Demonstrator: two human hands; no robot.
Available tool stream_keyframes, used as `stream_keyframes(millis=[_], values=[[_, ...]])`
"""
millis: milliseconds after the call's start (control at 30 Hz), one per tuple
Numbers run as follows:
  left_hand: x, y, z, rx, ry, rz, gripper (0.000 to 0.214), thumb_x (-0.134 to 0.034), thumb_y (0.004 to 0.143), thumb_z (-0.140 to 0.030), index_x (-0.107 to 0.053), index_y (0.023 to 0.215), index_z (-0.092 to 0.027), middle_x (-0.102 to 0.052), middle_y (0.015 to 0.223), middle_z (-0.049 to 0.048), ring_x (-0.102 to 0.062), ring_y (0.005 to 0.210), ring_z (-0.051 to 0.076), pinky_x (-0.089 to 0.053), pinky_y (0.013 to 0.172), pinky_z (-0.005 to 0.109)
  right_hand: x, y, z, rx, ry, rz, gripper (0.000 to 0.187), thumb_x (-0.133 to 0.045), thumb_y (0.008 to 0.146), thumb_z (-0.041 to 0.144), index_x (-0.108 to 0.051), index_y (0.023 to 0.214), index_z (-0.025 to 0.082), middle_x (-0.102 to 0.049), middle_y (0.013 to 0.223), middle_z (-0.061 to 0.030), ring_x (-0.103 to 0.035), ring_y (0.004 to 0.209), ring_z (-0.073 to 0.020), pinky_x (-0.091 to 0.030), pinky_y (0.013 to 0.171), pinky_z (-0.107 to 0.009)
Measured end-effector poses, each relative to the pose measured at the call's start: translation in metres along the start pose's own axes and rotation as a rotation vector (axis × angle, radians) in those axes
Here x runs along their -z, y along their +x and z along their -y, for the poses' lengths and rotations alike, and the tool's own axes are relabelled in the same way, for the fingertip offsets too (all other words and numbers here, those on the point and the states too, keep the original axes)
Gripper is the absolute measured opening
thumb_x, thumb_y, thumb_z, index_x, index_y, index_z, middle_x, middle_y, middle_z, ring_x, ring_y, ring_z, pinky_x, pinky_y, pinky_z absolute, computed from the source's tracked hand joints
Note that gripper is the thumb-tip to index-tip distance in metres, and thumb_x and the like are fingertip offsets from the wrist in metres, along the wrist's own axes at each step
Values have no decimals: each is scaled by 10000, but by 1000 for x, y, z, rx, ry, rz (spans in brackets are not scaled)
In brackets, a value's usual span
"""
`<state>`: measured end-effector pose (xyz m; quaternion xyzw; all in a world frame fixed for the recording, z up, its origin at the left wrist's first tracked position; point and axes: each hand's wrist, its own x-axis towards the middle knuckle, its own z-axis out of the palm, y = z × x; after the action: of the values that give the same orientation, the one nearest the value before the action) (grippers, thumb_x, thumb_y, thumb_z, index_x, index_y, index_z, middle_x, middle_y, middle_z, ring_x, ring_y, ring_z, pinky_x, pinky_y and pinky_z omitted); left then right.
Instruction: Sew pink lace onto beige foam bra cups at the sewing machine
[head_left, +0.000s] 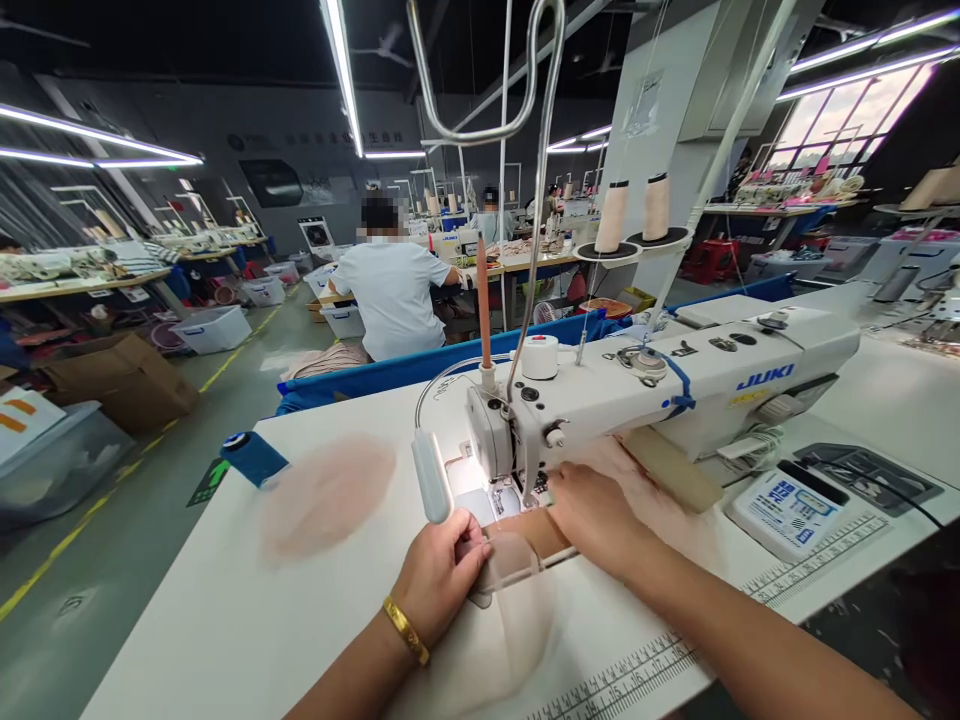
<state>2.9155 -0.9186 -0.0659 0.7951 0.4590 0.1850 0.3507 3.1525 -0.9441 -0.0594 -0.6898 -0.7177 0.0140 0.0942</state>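
Note:
A white JUKI sewing machine (675,375) stands on the white table, its lit needle area in front of me. Sheer beige fabric (517,610) lies below the needle and hangs toward me, with a brown strip (536,530) beside it. My left hand (442,570), a gold bangle at its wrist, is closed with thumb and forefinger pinching the sheer fabric left of the presser foot. Just right of the needle, my right hand (592,515) rests with curled fingers at the strip's edge; its fingertips are partly hidden, so what they grip is unclear.
A blue thread spool (255,460) and blurred pinkish fabric (334,495) lie on the left. A lamp (433,475) stands close to the left hand. On the right are a white box (787,510) and a printed ruler (622,690). Ahead sits a person (390,300) in a light shirt.

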Motion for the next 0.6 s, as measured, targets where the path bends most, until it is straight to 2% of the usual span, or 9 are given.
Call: stream_keyframes(millis=[167, 267, 333, 433, 500, 600], values=[[-1, 2, 1, -3, -11, 1, 199, -542, 874, -403, -513, 772, -234, -611, 716, 11, -573, 682, 213, -395, 644, 310, 18, -7, -27, -157, -159, 93, 367, -466, 1059, 326, -746, 910, 142, -767, 919, -185, -728, 850, -315, -477, 694, -352], [-2, 2, 2, -7, -28, -8, 184, -549, 871, -391, -530, 785, -230, -624, 720, 12, -579, 679, 209, -404, 650, 310, 29, -18, -26, -55, -139, 114, 351, -485, 1065, 361, -733, 928, 154, -756, 883, -149, -716, 803, -291, -450, 669, -336], [-3, 2, 2, -7, -63, -11, 183, -557, 873, -393, -542, 794, -229, -623, 704, 6, -579, 663, 204, -408, 637, 304, 33, -26, -16, 116, -16, 101, 314, -501, 1068, 373, -721, 938, 190, -736, 874, -98, -694, 797, -253, -436, 678, -313], [-4, 1, 1, 21, -161, -1, 214, -573, 878, -426, -540, 798, -231, -604, 652, -9, -578, 613, 196, -408, 589, 287, 29, -31, 6, 324, 250, 121, 234, -594, 1032, 441, -690, 1057, 229, -707, 968, -55, -660, 849, -229, -428, 699, -296], [-4, -1, -1, 38, -214, -7, 229, -579, 882, -444, -538, 809, -231, -592, 632, -20, -573, 591, 190, -411, 573, 279, 20, -28, 19, 362, 386, 149, 222, -671, 985, 425, -659, 1076, 222, -690, 1019, -51, -642, 868, -226, -425, 701, -296], [-3, -2, -2, 52, -239, -13, 229, -589, 881, -453, -578, 864, -225, -592, 645, -27, -564, 603, 186, -426, 581, 277, 2, -18, 27, 264, 571, 154, 37, -637, 977, 248, -629, 961, 216, -656, 895, -8, -617, 802, -187, -411, 687, -279]])
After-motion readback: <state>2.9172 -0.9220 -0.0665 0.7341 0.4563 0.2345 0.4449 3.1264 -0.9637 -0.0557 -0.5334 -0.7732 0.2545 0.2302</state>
